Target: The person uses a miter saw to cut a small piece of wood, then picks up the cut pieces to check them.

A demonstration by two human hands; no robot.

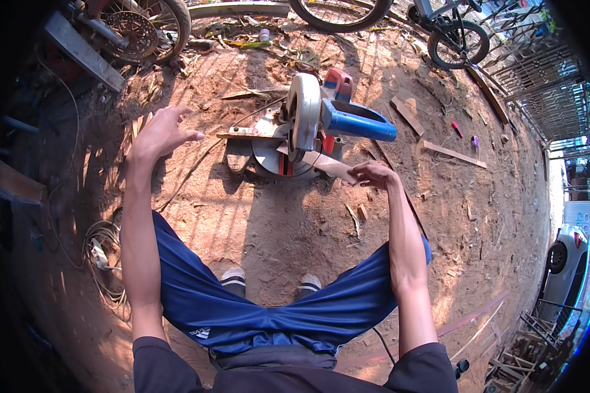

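A mitre saw (306, 111) with a rounded metal blade guard and a blue handle (357, 122) stands on the dirt in front of me. On its base lies a flat wooden strip (334, 168), slanting out toward the right. My right hand (373, 175) has its fingers closed on the strip's outer end. To the left of the saw, my left hand (162, 134) hangs open, thumb apart from the fingers, holding nothing. Small wooden pieces (136, 124) show just beside it, partly hidden by the hand. The blade is mostly covered by the guard.
Loose boards (453, 154) and a small red object (457, 129) lie right of the saw. A coiled cable (101, 255) sits by my left leg. Bicycle wheels (459, 44) and a motorbike wheel (137, 33) stand at the back. A metal fence (557, 92) and a parked car (564, 268) are far right.
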